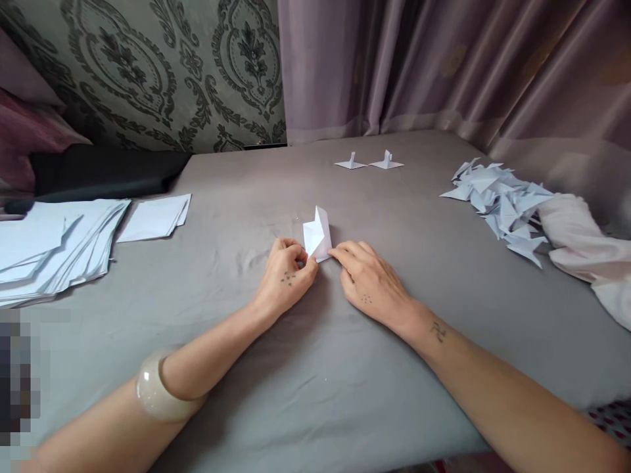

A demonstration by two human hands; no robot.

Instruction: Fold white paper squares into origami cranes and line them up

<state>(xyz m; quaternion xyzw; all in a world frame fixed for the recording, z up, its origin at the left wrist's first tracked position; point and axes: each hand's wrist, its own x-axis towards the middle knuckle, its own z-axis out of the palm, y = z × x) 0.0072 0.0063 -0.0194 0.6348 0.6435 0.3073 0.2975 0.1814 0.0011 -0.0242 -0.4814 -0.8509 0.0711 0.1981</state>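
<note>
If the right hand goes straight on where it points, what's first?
The folded white paper, which the right hand appears to touch; the left hand seems next beyond, though depth is unclear.

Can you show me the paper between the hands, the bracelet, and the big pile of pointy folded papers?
Paper between the hands [320, 238]: head view, on its middle.
Bracelet [152, 393]: head view, on the pale band's front.
Pile of pointy folded papers [503, 198]: head view, on the heap's middle.

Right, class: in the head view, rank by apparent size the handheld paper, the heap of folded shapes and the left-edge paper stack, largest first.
1. Left-edge paper stack
2. Heap of folded shapes
3. Handheld paper
</note>
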